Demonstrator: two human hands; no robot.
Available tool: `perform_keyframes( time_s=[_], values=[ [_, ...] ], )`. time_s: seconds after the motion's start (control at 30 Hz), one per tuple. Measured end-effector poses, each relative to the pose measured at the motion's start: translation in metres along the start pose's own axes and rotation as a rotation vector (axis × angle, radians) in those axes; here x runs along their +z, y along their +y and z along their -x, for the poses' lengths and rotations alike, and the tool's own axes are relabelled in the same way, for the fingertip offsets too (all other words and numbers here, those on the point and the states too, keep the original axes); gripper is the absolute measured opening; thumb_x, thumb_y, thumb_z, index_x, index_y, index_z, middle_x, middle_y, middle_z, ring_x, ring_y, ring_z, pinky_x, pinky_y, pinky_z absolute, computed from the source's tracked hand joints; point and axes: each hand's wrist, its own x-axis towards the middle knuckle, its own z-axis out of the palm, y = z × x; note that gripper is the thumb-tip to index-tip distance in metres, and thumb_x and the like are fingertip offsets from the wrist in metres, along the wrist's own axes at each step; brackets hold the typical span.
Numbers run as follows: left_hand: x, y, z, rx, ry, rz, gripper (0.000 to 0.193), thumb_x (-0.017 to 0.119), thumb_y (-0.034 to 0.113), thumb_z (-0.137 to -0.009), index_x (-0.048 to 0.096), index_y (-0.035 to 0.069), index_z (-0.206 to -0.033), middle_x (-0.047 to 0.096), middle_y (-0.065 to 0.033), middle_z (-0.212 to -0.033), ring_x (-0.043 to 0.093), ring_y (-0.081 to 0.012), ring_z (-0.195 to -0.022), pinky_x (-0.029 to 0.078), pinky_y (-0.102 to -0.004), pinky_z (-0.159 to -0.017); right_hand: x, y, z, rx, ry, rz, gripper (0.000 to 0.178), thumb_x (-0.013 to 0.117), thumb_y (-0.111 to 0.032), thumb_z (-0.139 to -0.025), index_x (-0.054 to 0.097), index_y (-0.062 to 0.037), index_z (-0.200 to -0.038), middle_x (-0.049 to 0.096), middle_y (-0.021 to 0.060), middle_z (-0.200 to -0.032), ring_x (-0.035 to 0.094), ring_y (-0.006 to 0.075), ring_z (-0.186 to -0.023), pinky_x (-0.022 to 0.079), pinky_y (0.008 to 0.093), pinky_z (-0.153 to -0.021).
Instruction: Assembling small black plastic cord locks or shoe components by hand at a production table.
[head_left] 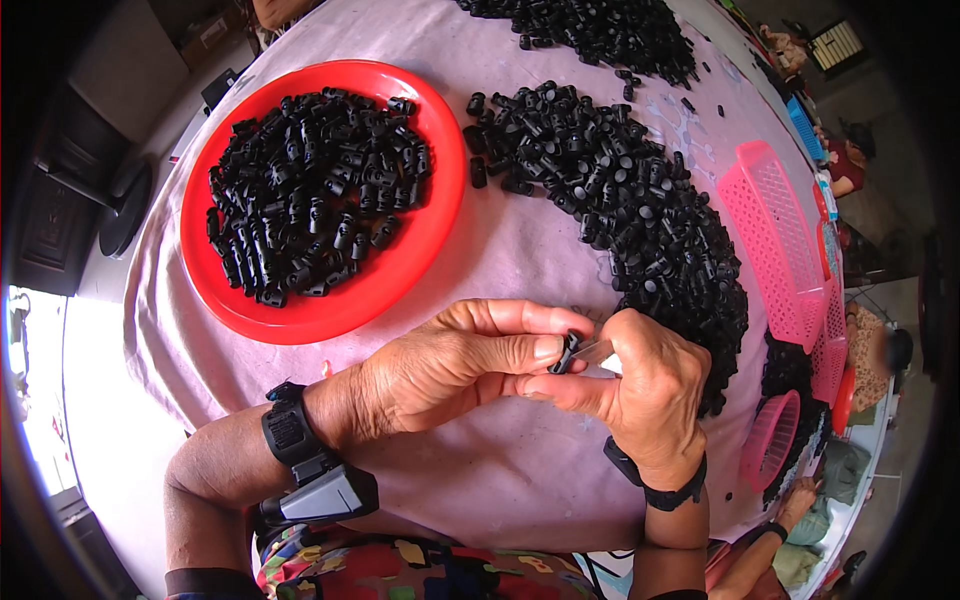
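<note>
In the left grip (440,362), a small black plastic cylinder (566,353) is pinched; in the right grip (657,385), a thin translucent strip (596,353) is held against it. Beyond, similar pieces (640,200) are heaped (some in a round red tray (447,215)).

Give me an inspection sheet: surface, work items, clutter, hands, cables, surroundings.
Surface: pink cloth, creased at left.
Work items: red plate holding black pieces; large curved heap to its right, far heap beyond.
Clutter: pink basket near the right edge, others beside it.
Hands: left hand pinches a small black part; right hand holds a thin pale tool at it.
Cables: thin dark strand near the lap, unclear.
Surroundings: another person's hand, lower right.
</note>
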Motion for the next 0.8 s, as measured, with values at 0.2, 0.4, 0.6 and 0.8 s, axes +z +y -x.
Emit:
perform_keyframes(
  time_s=[0.2, 0.4, 0.6, 0.8],
  values=[
    [-0.0026, -0.0009, 0.0001, 0.003, 0.002, -0.026, 0.033, 0.059, 0.014, -0.094, 0.058, 0.003, -0.125, 0.065, -0.0038, -0.110, 0.061, -0.0115, -0.101, 0.049, -0.0262, -0.090, 0.0017, -0.0001, 0.0001, -0.008, 0.008, 0.010, 0.055, 0.077, -0.055, -0.065, 0.049, -0.0078, -0.066, 0.058, 0.0023, -0.056, 0.060, 0.0207, -0.049, 0.047, 0.0313, -0.045],
    [-0.0008, -0.0014, -0.0011, 0.009, -0.018, -0.009, 0.034, 0.059, 0.014, -0.093, 0.058, 0.003, -0.125, 0.065, -0.0048, -0.111, 0.061, -0.0124, -0.102, 0.049, -0.0264, -0.093, 0.0003, 0.0006, 0.0000, -0.013, 0.020, 0.008, 0.056, 0.076, -0.056, -0.065, 0.049, -0.0074, -0.066, 0.058, 0.0029, -0.056, 0.060, 0.0210, -0.049, 0.047, 0.0313, -0.045],
    [-0.0014, -0.0006, -0.0001, 0.007, -0.004, -0.019, 0.033, 0.059, 0.014, -0.093, 0.058, 0.003, -0.125, 0.065, -0.0050, -0.111, 0.061, -0.0127, -0.103, 0.049, -0.0265, -0.092, 0.0024, 0.0005, -0.0008, -0.020, 0.029, 0.007, 0.057, 0.076, -0.056, -0.065, 0.049, -0.0070, -0.066, 0.057, 0.0033, -0.055, 0.059, 0.0213, -0.048, 0.046, 0.0316, -0.044],
    [-0.0030, -0.0016, -0.0006, 0.006, -0.017, -0.014, 0.032, 0.059, 0.014, -0.094, 0.059, 0.003, -0.124, 0.064, -0.0040, -0.110, 0.061, -0.0116, -0.101, 0.050, -0.0260, -0.090, 0.0013, -0.0006, -0.0008, -0.019, 0.019, 0.010, 0.056, 0.077, -0.055, -0.065, 0.048, -0.0070, -0.065, 0.056, 0.0039, -0.055, 0.058, 0.0218, -0.048, 0.046, 0.0319, -0.044]
  ],
)
